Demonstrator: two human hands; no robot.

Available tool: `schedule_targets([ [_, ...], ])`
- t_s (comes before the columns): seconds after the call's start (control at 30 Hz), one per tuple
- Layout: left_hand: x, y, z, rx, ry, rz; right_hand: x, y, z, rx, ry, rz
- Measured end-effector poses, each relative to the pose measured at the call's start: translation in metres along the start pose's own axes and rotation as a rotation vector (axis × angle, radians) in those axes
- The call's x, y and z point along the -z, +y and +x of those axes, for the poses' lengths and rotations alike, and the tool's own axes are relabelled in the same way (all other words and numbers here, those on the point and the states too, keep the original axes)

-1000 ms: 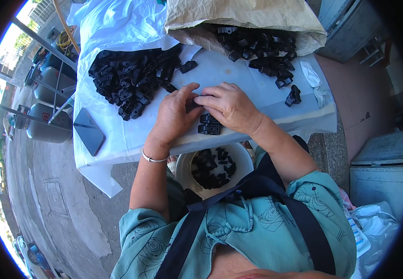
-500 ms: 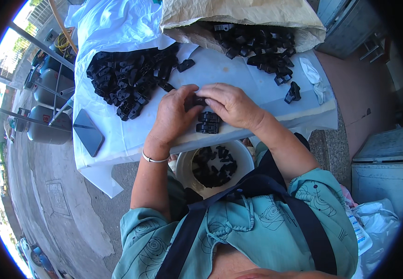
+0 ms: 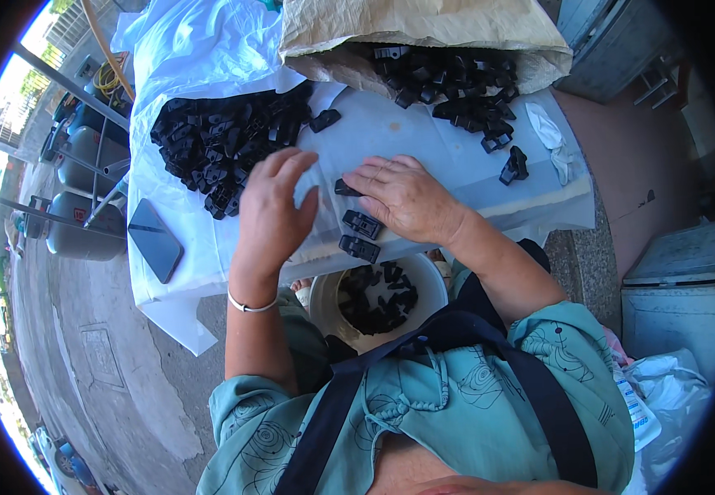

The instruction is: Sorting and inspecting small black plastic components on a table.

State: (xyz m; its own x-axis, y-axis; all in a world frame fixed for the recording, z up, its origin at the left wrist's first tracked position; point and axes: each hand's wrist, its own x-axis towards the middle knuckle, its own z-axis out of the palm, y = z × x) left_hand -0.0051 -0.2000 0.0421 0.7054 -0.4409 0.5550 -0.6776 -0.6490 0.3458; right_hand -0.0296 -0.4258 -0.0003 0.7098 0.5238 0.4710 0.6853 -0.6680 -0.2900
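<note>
My left hand point(image 3: 279, 202) is raised over the table edge, fingers apart with nothing in them, beside a large heap of small black plastic parts point(image 3: 217, 144). Farther right, my right hand point(image 3: 399, 198) grips a black plastic part point(image 3: 345, 188) by its fingertips; its left end sticks out and the rest is hidden under the fingers. Just below that hand, two similar parts lie one behind the other near the table's front edge: a farther black part point(image 3: 362, 223) and a nearer black part point(image 3: 359, 248).
A woven sack point(image 3: 432, 25) spills more black parts at the back right. On the white-covered table point(image 3: 407, 136) lie a dark phone point(image 3: 156, 240), a white glove-like cloth point(image 3: 549, 132) and a lone part point(image 3: 514, 165). A white bucket point(image 3: 438, 297) holding parts stands below the edge.
My hands were together over a part; the left has drawn away to the left and opened. The two parts near the edge, close together before, now lie slightly apart.
</note>
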Motion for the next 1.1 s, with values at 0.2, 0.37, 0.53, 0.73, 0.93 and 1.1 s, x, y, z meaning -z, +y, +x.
schedule_targets([
  [0.2,-0.023,-0.031,-0.007,0.074,0.012,0.326,0.045,0.010,0.005,-0.287,0.150,-0.289],
  [0.37,-0.035,-0.014,-0.001,0.121,0.012,0.121,0.059,0.059,-0.004,-0.656,0.144,-0.603],
  [0.53,-0.038,-0.005,0.001,0.259,-0.069,-0.138,0.037,0.047,0.005,-0.491,0.277,-0.117],
  [0.73,-0.028,-0.007,0.002,0.348,-0.105,0.089,0.025,0.035,0.009,-0.517,0.207,0.096],
  [0.93,-0.029,0.001,0.007,0.233,0.029,0.053,0.042,0.022,0.017,-0.666,0.054,0.191],
  [1.1,-0.034,-0.004,0.012,0.137,-0.128,0.116,0.038,0.035,0.003,-0.252,0.042,-0.055],
])
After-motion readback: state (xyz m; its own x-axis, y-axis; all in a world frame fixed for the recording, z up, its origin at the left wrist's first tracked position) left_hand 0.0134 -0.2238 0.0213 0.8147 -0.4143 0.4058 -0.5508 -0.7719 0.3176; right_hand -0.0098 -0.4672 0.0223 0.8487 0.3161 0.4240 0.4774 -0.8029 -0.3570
